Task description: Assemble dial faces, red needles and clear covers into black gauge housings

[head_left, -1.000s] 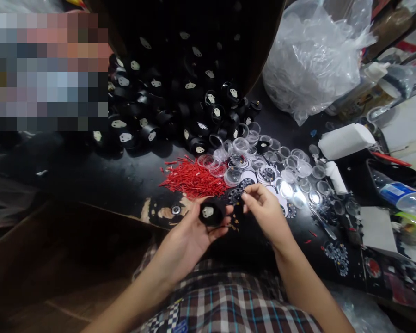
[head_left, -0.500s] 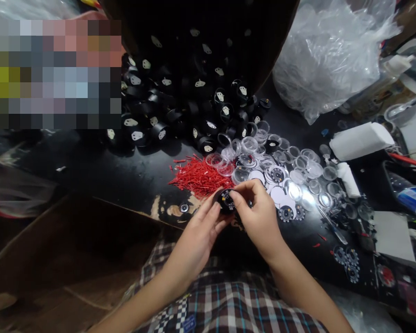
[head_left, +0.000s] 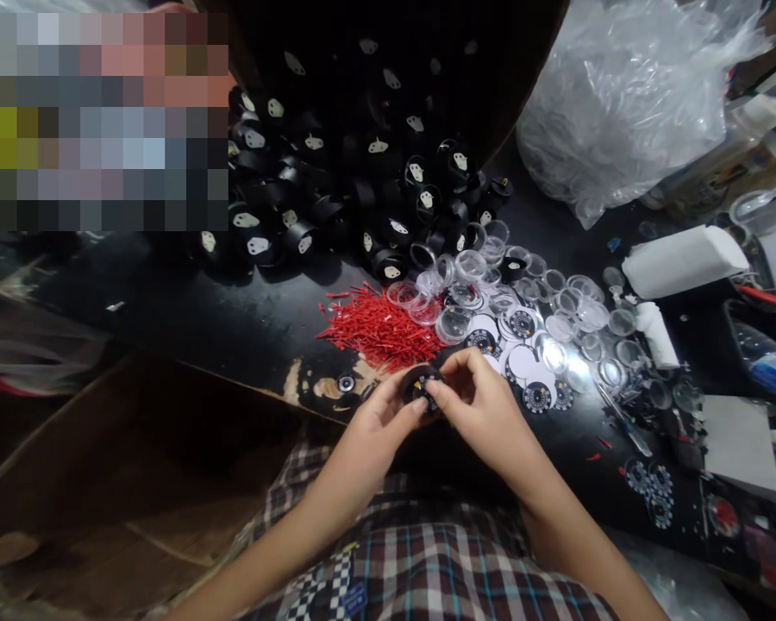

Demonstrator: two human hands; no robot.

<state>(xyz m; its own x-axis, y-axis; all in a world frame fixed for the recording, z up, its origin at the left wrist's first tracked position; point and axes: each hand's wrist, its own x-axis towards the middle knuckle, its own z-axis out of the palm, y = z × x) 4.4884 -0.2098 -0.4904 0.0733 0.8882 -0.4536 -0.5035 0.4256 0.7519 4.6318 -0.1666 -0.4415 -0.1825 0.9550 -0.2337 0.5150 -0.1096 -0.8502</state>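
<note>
A round black gauge housing [head_left: 415,379] with a printed dial face [head_left: 427,395] inside is held over the table's front edge. My left hand [head_left: 381,423] grips it from the left, thumb on the dial's lower edge. My right hand [head_left: 478,401] has its thumb on the dial and its fingers curled at the housing's right side. Just beyond the hands lies a pile of red pointers [head_left: 381,328]. Clear plastic rings [head_left: 453,324] and loose dial discs [head_left: 538,396] spread to the right of it.
Many black housings [head_left: 259,246] are heaped at the back before a dark container. A clear plastic bag [head_left: 621,103] stands back right, near a white roll [head_left: 684,260]. Tweezers [head_left: 627,423] and several dials [head_left: 658,509] lie at right. A small round part [head_left: 346,383] sits near the edge.
My left thumb has shifted down and right onto the dial's lower edge. The housing is a little lower, and the view has shifted slightly. Both hands still hold the housing.
</note>
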